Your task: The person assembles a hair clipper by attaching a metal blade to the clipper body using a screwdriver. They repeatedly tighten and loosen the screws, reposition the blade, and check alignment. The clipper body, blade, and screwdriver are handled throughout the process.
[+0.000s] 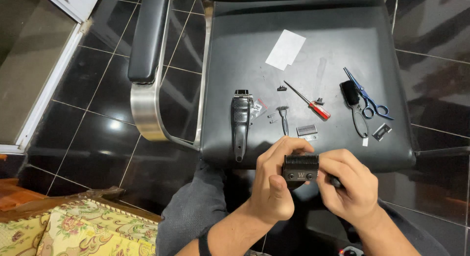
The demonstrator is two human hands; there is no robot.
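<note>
- While both hands meet low in the frame's centre, the left hand (274, 187) and right hand (350, 187) curl their fingers tight around a black clipper blade (300, 169), teeth up.
- Above, on the black chair seat (245, 50): hair clipper (241, 120), red-handled screwdriver (309, 102), scissors (367, 95), white card (286, 49).

The light was dim and came from overhead, throwing soft glare across the black chair seat (303, 45) and bright spots onto the glossy floor tiles (110, 126). The chrome armrest frame (144, 109) shone hard. Focus held sharp at centre; the edges bent and darkened slightly.
</note>
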